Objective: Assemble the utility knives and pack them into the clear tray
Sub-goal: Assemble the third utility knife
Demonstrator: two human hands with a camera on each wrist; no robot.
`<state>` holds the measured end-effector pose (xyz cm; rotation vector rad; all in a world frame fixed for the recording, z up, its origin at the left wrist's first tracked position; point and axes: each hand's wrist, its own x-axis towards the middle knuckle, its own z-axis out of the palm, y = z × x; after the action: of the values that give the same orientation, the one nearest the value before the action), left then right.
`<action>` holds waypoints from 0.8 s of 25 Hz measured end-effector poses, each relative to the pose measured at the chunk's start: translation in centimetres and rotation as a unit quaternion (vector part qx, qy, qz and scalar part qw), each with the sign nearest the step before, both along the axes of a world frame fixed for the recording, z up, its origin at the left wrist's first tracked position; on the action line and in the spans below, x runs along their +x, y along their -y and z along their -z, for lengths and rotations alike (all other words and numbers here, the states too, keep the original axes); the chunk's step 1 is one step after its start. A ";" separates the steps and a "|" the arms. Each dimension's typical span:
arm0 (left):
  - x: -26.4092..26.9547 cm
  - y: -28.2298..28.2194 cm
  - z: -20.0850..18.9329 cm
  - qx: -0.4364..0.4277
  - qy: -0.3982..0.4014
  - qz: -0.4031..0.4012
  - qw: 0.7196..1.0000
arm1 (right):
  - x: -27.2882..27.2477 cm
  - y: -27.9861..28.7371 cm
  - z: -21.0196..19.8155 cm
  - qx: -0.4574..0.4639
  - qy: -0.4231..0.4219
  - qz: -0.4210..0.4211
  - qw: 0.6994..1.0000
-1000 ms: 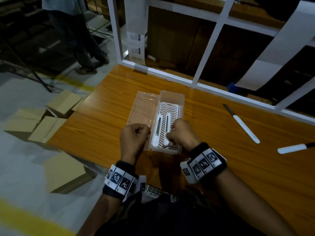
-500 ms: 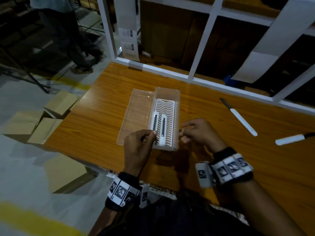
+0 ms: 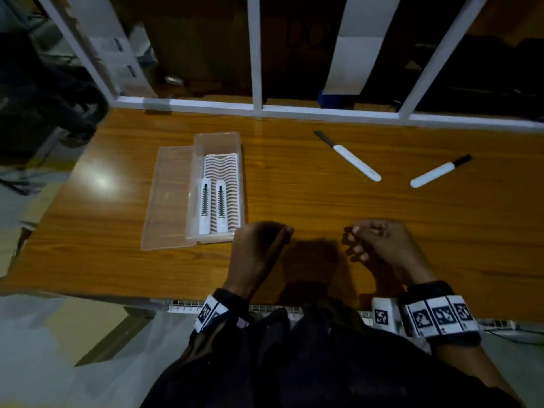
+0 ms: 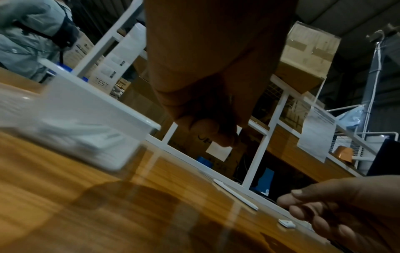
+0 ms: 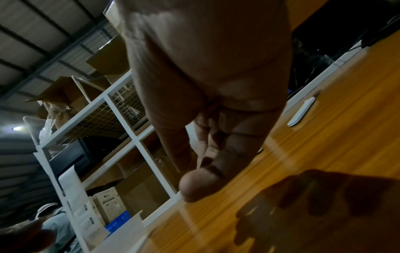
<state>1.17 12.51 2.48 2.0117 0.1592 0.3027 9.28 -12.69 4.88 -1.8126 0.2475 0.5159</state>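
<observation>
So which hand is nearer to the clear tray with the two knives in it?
Left. The left hand sits just off the near right corner of the clear tray, almost at its edge. The right hand hovers over bare table farther right, well apart from the tray.

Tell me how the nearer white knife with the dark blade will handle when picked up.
The white knife with the dark blade looks slim and stiff, probably light. It lies flat on the wooden table, so it likely slides rather than rolls. Its exposed blade calls for a handle grip.
</observation>
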 end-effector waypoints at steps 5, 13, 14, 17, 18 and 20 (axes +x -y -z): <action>5.0 6.3 0.6 -0.026 0.019 0.008 0.999 | 9.2 4.9 2.2 -0.118 0.106 -0.002 0.987; 9.3 14.5 0.9 0.007 -0.014 -0.046 0.999 | 20.4 5.0 5.5 -0.278 0.206 -0.153 0.926; 9.2 14.9 1.0 -0.002 -0.027 -0.060 0.998 | 20.7 4.6 6.0 -0.300 0.217 -0.171 0.913; 8.6 15.6 0.8 -0.015 -0.045 -0.100 0.994 | 20.7 3.9 6.0 -0.339 0.243 -0.217 0.883; 8.4 15.8 0.8 -0.021 -0.042 -0.109 0.993 | 20.5 3.9 5.5 -0.339 0.238 -0.226 0.882; 8.2 15.6 0.8 -0.028 -0.047 -0.122 0.991 | 19.6 4.4 4.9 -0.320 0.196 -0.217 0.901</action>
<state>9.38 -3.11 1.71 1.9525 0.4703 0.3522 28.88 -17.08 -0.03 -2.5919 -0.3157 0.3786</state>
